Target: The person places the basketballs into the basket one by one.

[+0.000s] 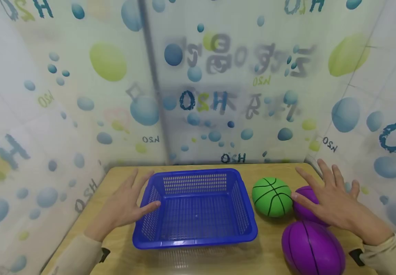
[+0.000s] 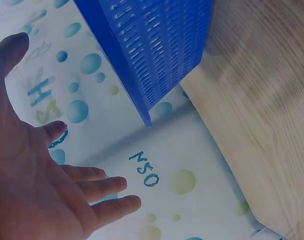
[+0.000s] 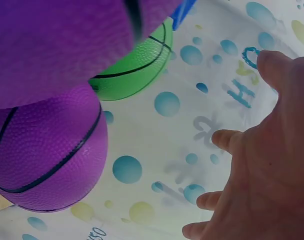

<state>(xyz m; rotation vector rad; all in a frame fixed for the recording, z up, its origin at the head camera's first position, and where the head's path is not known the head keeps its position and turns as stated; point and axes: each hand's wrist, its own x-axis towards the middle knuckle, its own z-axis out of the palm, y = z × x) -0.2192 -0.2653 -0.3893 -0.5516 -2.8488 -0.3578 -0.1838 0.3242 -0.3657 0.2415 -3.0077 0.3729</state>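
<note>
A blue plastic basket (image 1: 194,242) with slotted walls stands on the table, and nothing lies inside it. My left hand (image 1: 124,202) hovers by the basket's left side, fingers spread; in the left wrist view a gap shows between that hand (image 2: 47,180) and the basket wall (image 2: 157,45). Right of the basket sits a green ball (image 1: 271,197) with black lines. Two purple balls (image 1: 313,248) lie beside it, one in front of the other. Over the rear purple ball (image 1: 304,198), partly hiding it, my right hand (image 1: 335,202) is spread and holds nothing.
The wooden table (image 1: 122,256) runs back to a pale curtain (image 1: 239,68) printed with blue and green drops and lettering. This curtain also hangs close along the left and right sides. Bare wood shows in front of the basket.
</note>
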